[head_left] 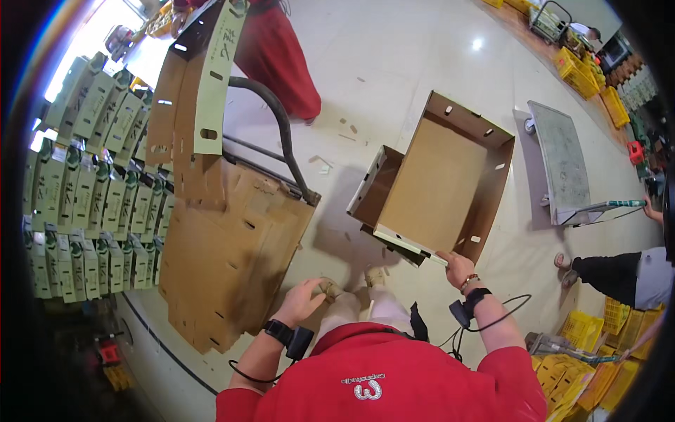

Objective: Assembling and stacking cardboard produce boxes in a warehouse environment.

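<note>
My right hand (458,266) grips the near edge of an open, shallow cardboard box (436,179), brown inside with a pale outer side. Slots show in its walls. A second cardboard box (378,184) juts out from under its left side, mostly hidden by it. My left hand (301,301) hangs empty near my left shoe, fingers loosely stretched. Left of that hand lies a stack of flat brown cardboard sheets (225,253) on a cart with a dark curved handle (281,119). Folded cardboard pieces (190,119) stand at the far end of the stack.
Rows of stacked pale green boxes (88,190) line the left. A flat grey trolley (560,151) stands at the right, a person's hand (655,209) near its handle. Yellow crates (578,72) sit far right. Someone in red clothing (278,63) is ahead. Cardboard scraps litter the floor.
</note>
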Action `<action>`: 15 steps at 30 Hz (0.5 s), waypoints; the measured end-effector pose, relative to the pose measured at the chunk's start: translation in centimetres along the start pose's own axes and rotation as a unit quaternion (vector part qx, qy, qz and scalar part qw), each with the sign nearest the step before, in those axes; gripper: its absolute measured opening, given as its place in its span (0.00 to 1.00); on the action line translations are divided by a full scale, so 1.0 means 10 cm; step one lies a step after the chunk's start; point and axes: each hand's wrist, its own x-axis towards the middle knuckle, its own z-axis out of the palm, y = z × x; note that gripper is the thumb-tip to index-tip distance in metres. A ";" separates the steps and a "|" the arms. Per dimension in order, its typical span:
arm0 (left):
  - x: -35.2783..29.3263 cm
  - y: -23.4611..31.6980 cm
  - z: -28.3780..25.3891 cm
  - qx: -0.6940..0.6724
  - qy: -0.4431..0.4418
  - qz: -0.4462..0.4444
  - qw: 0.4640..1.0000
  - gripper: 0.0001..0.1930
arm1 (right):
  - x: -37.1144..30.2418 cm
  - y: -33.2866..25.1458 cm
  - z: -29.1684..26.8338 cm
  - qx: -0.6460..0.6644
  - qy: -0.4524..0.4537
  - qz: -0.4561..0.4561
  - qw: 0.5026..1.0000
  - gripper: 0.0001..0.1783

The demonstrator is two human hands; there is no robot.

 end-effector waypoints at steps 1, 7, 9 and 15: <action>-0.07 -0.07 0.06 0.005 -0.021 -0.015 1.000 0.23 | 0.07 0.05 0.14 0.015 -0.001 0.008 1.000 0.24; -0.49 -0.49 0.42 -0.036 -0.011 -0.117 0.992 0.24 | 0.39 0.21 0.98 -0.026 -0.149 0.075 0.986 0.24; -0.68 -0.68 0.52 -0.079 0.020 -0.181 0.980 0.23 | 0.52 0.15 1.01 -0.049 -0.210 0.087 0.973 0.29; -1.18 -1.45 0.83 -0.213 0.142 -0.309 0.916 0.23 | 0.90 -0.62 0.69 -0.031 -0.062 -0.090 0.994 0.46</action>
